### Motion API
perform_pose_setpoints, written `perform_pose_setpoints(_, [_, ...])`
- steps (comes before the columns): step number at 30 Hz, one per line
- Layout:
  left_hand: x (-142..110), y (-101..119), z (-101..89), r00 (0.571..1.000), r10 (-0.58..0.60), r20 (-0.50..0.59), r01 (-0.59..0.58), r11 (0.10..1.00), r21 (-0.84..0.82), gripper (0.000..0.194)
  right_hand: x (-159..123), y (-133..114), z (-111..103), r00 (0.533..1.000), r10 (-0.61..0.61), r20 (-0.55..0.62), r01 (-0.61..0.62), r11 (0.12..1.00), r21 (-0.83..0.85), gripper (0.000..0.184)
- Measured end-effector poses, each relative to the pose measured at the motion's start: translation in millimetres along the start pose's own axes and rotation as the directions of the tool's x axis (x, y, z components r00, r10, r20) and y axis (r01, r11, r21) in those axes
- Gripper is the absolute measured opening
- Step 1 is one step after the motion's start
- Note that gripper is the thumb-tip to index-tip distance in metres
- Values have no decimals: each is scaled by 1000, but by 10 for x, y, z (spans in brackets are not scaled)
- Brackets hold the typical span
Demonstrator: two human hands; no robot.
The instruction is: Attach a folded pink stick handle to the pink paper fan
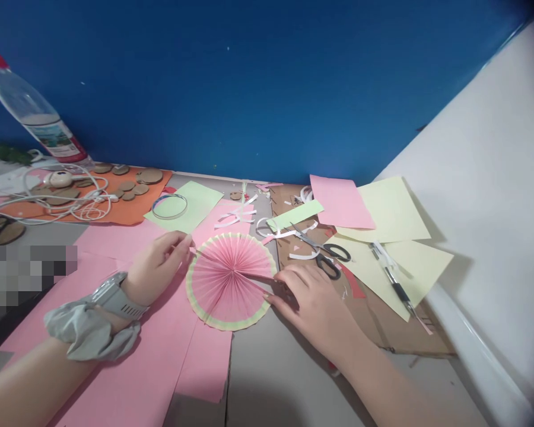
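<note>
A round pleated paper fan (231,302), pink with a pale green-yellow rim, lies in front of me. A narrow wedge-shaped gap runs from its centre to the right rim. My right hand (311,296) grips the fan there, fingers at the gap's upper edge and thumb at its lower edge. At the fan's upper left rim, my left hand (162,261) has thumb and forefinger pinched together. A tiny pink bit shows at those fingertips; whether it belongs to the fan I cannot tell. Pink paper sheets (129,338) lie under the left wrist and partly under the fan.
Black-handled scissors (314,246) lie beyond my right hand, among white paper strips (240,214) and a green strip (296,214). Yellow sheets (389,207) and a pen (396,284) are at right. A ring (169,206), white cable (89,196) and bottle (40,112) stand left. A blue wall (249,89) closes the back.
</note>
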State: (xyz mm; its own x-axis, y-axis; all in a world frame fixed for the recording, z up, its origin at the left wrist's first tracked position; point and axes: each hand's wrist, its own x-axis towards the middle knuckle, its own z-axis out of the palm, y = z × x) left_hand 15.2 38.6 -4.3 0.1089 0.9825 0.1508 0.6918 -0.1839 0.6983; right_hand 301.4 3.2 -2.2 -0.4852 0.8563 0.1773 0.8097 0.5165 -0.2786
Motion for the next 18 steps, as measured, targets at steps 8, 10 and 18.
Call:
perform_pose_setpoints(8, [-1, 27, 1, 999, -7, -35, 5, 998, -58, 27, -11, -17, -47, 998, 0, -56, 2, 1000, 29, 20])
perform_pose_setpoints(10, [-5, 12, 2, 994, -44, -99, 37, 997, -74, 25, -15, -23, -55, 997, -7, -79, 10, 999, 36, 23])
perform_pose_setpoints(18, [36, -56, 18, 990, -119, 75, 134, 960, -247, 34, -21, -27, -65, 998, -52, -24, 53, 996, 75, 31])
